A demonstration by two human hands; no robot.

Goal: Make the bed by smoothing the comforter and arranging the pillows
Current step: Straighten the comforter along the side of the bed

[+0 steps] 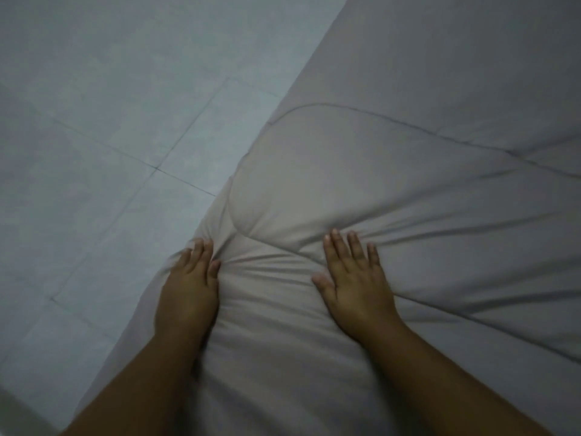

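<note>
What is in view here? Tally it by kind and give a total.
Bare hands: 2 (left hand, right hand)
Pale grey quilted fabric comforter: 1
Pale grey tiled floor: 1
Total: 4

Bare forearms (440, 372), left hand (188, 291), right hand (355, 287), fingers (338, 247) with short nails

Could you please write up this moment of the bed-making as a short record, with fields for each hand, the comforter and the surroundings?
Left hand: lies on the comforter's floor-side edge, fingers fairly straight
Right hand: flat on the comforter, fingers spread
Comforter: pale, with creases bunched between and around the hands, smoother farther off
Stitch line: curves across the cloth beyond the hands
Floor: pale tiles, to the left of the bed
</note>
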